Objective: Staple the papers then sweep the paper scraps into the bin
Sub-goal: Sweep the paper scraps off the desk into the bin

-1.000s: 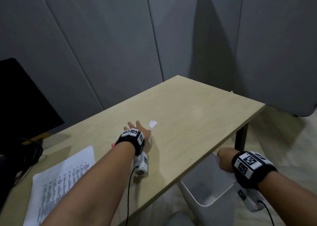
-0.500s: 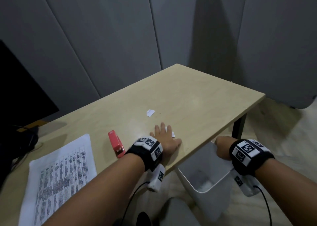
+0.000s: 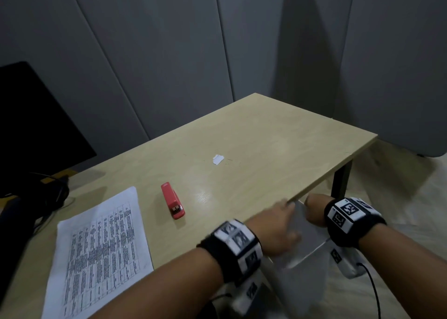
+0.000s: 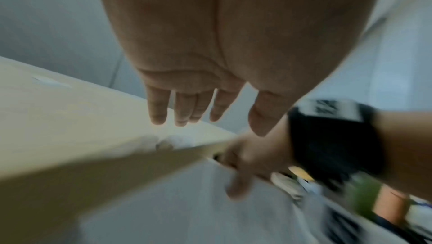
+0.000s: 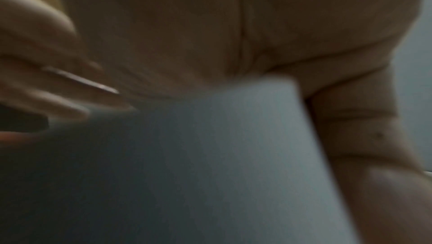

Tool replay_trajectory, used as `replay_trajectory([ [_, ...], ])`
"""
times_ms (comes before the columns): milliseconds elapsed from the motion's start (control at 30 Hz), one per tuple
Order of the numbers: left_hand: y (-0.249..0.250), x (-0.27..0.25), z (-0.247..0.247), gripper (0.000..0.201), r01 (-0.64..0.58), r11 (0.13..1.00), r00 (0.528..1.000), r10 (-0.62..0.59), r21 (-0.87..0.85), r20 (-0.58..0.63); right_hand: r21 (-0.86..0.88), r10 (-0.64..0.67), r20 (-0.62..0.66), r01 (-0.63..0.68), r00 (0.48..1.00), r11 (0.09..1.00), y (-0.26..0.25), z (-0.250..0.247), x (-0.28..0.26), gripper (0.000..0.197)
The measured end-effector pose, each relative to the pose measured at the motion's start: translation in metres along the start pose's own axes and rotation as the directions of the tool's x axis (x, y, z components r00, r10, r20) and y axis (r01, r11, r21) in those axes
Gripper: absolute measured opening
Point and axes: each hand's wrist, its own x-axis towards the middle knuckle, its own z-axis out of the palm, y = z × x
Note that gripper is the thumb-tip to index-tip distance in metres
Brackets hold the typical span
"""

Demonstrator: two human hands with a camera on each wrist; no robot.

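Note:
My left hand (image 3: 274, 224) lies flat with straight fingers at the table's near right edge, just above the white bin (image 3: 302, 285). In the left wrist view the left hand (image 4: 187, 113) is open, and blurred white scraps (image 4: 167, 141) sit at the table's edge below its fingers. My right hand (image 3: 314, 212) grips the bin's rim and holds the bin against the table edge; the right hand (image 4: 243, 163) shows curled over the rim. One white paper scrap (image 3: 217, 159) lies mid-table. The red stapler (image 3: 173, 203) lies beside the printed papers (image 3: 96, 253).
The wooden table (image 3: 278, 144) ends at the right, with a black leg (image 3: 339, 183) behind the bin. Grey partition panels (image 3: 169, 52) enclose the far side. A dark monitor (image 3: 36, 125) and black cables (image 3: 46, 193) occupy the left.
My left hand has swept from mid-table back to the near right edge above the bin. The right hand has stayed on the bin's rim. One scrap stays mid-table.

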Motion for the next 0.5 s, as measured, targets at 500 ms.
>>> replay_trajectory([
  [500, -0.258, 0.091, -0.109, 0.092, 0.781, 0.624, 0.609, -0.755, 0.02, -0.242, 0.115, 0.004, -0.006, -0.004, 1.0, 0.993, 0.019, 0.005, 0.009, 0.026],
])
